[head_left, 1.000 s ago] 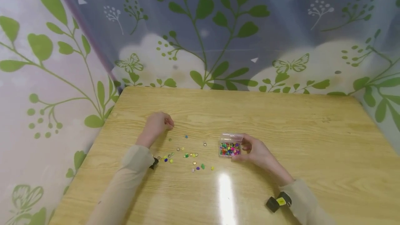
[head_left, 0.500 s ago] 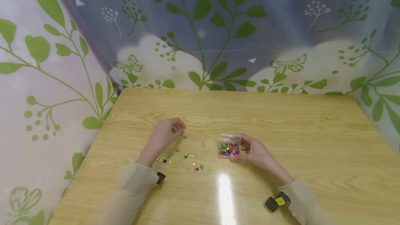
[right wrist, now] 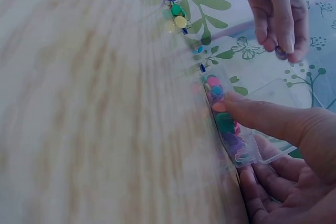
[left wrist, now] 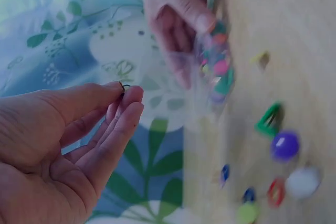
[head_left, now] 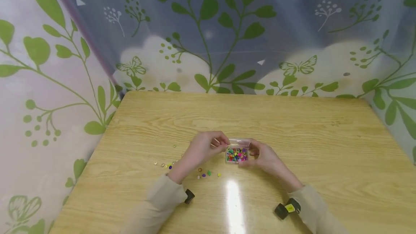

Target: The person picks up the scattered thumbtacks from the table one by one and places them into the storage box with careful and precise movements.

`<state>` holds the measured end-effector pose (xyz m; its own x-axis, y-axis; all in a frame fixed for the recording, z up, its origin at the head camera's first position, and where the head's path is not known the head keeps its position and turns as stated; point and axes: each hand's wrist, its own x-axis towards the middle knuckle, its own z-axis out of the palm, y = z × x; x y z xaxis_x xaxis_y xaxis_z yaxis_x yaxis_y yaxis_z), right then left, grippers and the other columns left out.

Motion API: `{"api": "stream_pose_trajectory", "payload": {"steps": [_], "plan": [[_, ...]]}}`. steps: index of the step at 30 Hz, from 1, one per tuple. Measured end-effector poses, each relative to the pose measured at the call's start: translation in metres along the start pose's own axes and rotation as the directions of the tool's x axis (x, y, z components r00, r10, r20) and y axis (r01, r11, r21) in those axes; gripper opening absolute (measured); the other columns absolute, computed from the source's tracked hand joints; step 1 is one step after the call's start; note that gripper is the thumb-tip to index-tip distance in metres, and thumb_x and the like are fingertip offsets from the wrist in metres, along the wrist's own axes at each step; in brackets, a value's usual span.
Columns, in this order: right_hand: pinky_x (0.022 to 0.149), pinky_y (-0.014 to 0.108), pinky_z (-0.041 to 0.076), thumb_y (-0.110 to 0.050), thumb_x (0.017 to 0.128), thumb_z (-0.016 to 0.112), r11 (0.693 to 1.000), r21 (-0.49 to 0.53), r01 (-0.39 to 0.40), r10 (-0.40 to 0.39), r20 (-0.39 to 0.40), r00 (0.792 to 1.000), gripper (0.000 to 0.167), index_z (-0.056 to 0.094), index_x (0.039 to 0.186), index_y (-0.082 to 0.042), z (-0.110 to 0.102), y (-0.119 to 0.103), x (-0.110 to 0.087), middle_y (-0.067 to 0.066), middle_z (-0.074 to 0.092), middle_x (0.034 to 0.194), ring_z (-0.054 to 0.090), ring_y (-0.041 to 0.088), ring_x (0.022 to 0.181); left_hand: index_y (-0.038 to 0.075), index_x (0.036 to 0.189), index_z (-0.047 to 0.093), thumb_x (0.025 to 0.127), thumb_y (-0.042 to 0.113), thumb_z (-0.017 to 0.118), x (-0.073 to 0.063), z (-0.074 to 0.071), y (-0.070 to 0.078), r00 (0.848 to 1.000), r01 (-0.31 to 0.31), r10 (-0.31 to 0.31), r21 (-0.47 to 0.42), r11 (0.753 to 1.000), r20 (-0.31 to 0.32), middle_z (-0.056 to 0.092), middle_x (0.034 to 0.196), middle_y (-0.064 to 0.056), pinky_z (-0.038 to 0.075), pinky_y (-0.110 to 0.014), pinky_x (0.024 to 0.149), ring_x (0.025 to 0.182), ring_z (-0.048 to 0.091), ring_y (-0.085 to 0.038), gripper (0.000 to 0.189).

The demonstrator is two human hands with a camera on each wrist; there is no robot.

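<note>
My right hand [head_left: 265, 157] holds a small clear plastic box [head_left: 234, 162] on the table by its right side, its hinged lid [right wrist: 286, 92] standing up. Several colourful thumbtacks [right wrist: 226, 122] fill the box. Close to the box's left rear corner, my left hand [head_left: 205, 148] pinches one thumbtack [left wrist: 124, 91] between thumb and fingertips. In the right wrist view that thumbtack [right wrist: 281, 52] hangs apart from the box. Loose thumbtacks lie left of the box, among them a purple one [left wrist: 285, 146] and a white one [left wrist: 303, 182]; my left forearm hides some.
The wooden table [head_left: 308, 136] reaches back to a leaf-patterned curtain [head_left: 182, 53], with a similar patterned wall covering [head_left: 58, 82] at the left. Black wrist cameras sit on both cuffs, the right one [head_left: 282, 211] close to the tabletop.
My left hand has moved right across the table, past the scattered thumbtacks, to the box. The blue thumbtack near its path is no longer visible. My right hand and the box stay put.
</note>
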<state>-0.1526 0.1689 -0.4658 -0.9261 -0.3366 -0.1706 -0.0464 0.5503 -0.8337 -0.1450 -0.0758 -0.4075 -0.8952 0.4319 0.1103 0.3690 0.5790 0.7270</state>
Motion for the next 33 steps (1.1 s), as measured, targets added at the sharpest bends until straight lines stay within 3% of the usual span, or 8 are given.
{"api": "stream_pose_trajectory", "payload": {"steps": [8,14,19,26,33], "plan": [[0.098,0.052,0.05,-0.026,0.073,0.092,1.0,0.007,0.027,-0.027,0.006,1.0,0.073,0.059,0.138,-0.015,-0.001,0.0,0.0,0.015,0.062,0.133,0.061,0.033,0.113,0.013,0.108,0.075,0.095,0.01,0.071,0.002,0.022,0.0,1.0,0.028,-0.028,-0.055,0.998,-0.001,0.076,0.106,-0.001,0.057,-0.022,0.08,0.091,0.072,-0.016,0.014],[0.098,0.05,0.05,-0.025,0.073,0.092,0.999,0.016,0.04,-0.04,0.003,0.999,0.074,0.059,0.138,-0.015,0.0,0.001,0.0,0.014,0.062,0.134,0.06,0.031,0.113,0.012,0.109,0.075,0.097,0.01,0.068,-0.002,0.022,0.0,1.0,0.017,-0.018,-0.065,0.998,-0.008,0.076,0.108,-0.003,0.057,-0.021,0.08,0.093,0.073,-0.017,0.015],[0.098,0.05,0.05,-0.024,0.074,0.091,0.998,0.011,0.059,-0.059,0.003,0.998,0.073,0.059,0.138,-0.012,-0.001,0.0,-0.001,0.016,0.062,0.134,0.06,0.032,0.112,0.015,0.11,0.076,0.098,0.014,0.067,-0.006,0.019,-0.001,0.999,0.046,-0.046,-0.062,0.997,-0.003,0.076,0.11,0.0,0.057,-0.022,0.081,0.093,0.072,-0.015,0.015],[0.096,0.048,0.051,-0.026,0.073,0.092,1.0,-0.001,0.014,-0.014,-0.004,1.0,0.073,0.06,0.137,-0.014,0.002,-0.001,0.0,0.017,0.062,0.13,0.06,0.031,0.11,0.015,0.108,0.076,0.098,0.019,0.068,-0.018,-0.002,-0.013,0.992,0.091,-0.09,0.009,0.996,-0.086,0.076,0.106,0.001,0.059,-0.03,0.08,0.091,0.072,-0.016,0.013],[0.095,0.047,0.052,-0.027,0.072,0.092,1.0,-0.019,0.004,-0.004,-0.009,1.0,0.074,0.06,0.138,-0.015,0.002,0.0,0.0,0.016,0.062,0.129,0.06,0.029,0.109,0.016,0.1,0.074,0.096,0.021,0.072,-0.044,-0.047,-0.041,0.952,0.247,-0.231,0.056,0.967,-0.199,0.075,0.099,0.001,0.058,-0.04,0.081,0.093,0.071,-0.022,0.007]]}}
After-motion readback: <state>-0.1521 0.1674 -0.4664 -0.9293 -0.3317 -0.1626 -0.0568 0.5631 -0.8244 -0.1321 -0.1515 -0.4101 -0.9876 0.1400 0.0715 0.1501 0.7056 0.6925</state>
